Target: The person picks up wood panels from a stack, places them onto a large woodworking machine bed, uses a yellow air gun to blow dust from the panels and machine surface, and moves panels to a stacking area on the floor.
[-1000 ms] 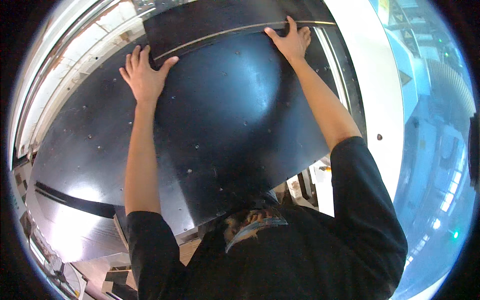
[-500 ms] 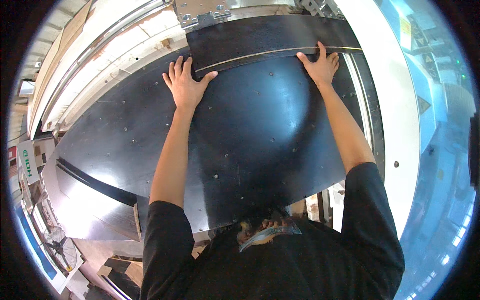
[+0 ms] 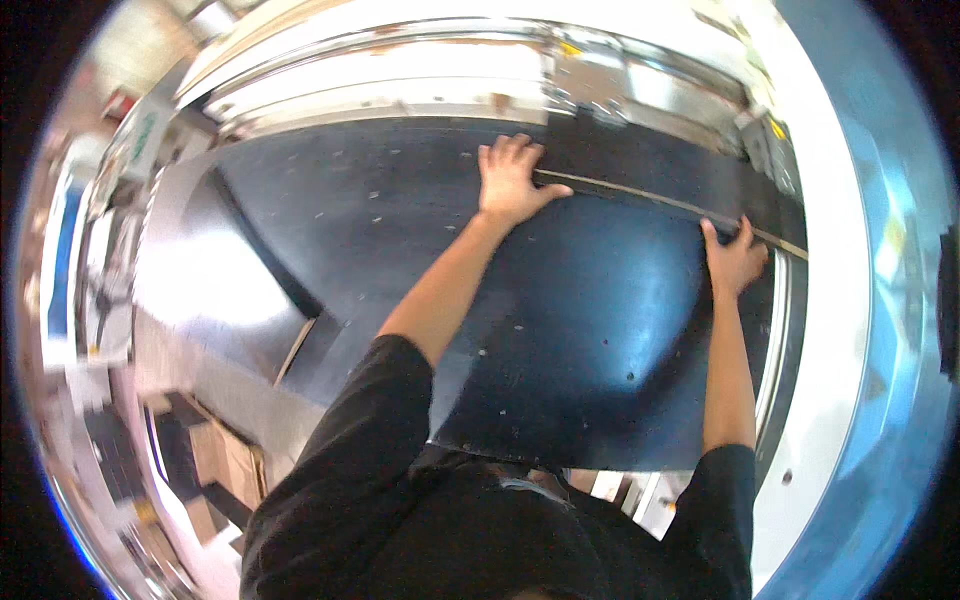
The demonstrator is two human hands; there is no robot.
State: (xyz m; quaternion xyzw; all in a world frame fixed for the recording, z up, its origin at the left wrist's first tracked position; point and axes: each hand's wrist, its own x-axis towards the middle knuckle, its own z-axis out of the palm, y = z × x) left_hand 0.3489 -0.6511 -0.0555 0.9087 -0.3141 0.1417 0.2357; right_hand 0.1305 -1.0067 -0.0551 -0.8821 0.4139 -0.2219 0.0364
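The dark tabletop (image 3: 560,300) bears a pale-edged black board (image 3: 650,160).

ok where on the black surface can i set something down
Bare, small spots aside: the black surface between the forearms, and leftward to the black strip. Crowded: along the black board, at the left hand and right hand.

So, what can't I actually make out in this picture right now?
All in the head view:
- Undersides of the left hand and right hand: hidden by the hands' own backs.
- Part of the black tabletop's near edge: hidden behind the black shirt.
- Small parts of the metal fixture: blurred.
- Clutter at far left: blurred, partly cut off by the dark lens rim.
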